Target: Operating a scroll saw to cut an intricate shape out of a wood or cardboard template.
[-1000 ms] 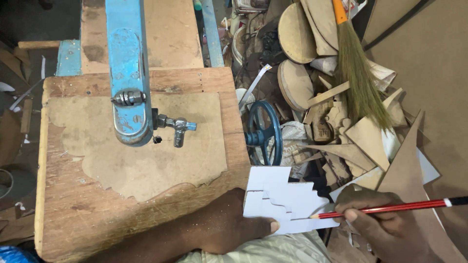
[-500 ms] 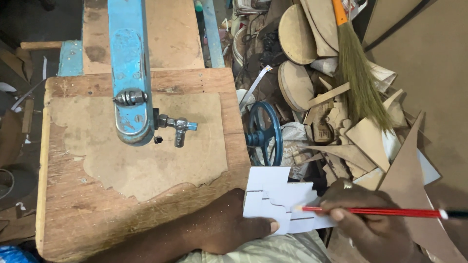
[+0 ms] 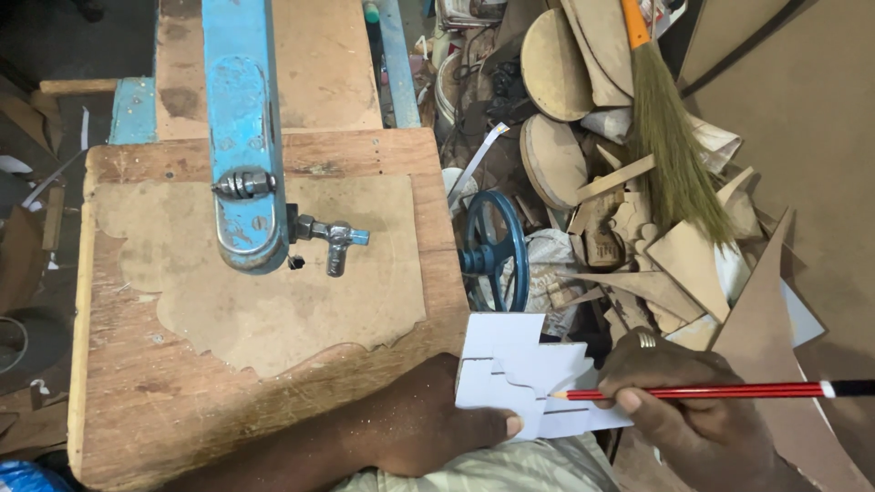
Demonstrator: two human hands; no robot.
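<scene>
My left hand (image 3: 428, 424) presses on a white stepped cut-out board (image 3: 519, 364) at the near right corner of the saw table, thumb on its lower edge. My right hand (image 3: 693, 410) grips a red pencil (image 3: 720, 392) that lies almost level, its tip touching the white board near its middle. A ring shows on one finger of the right hand. The board rests partly over my lap, just off the wooden table (image 3: 164, 401).
A blue saw arm (image 3: 241, 137) with a metal clamp hangs over the table's worn hardboard sheet (image 3: 264, 292). A blue handwheel (image 3: 497, 251) sticks out at the table's right side. Wood offcuts (image 3: 638, 255), round discs and a broom (image 3: 670, 155) pile up at right.
My right hand has slid the pencil leftward along the white board, so the tip now sits nearer its middle. The left hand and the board have stayed in place.
</scene>
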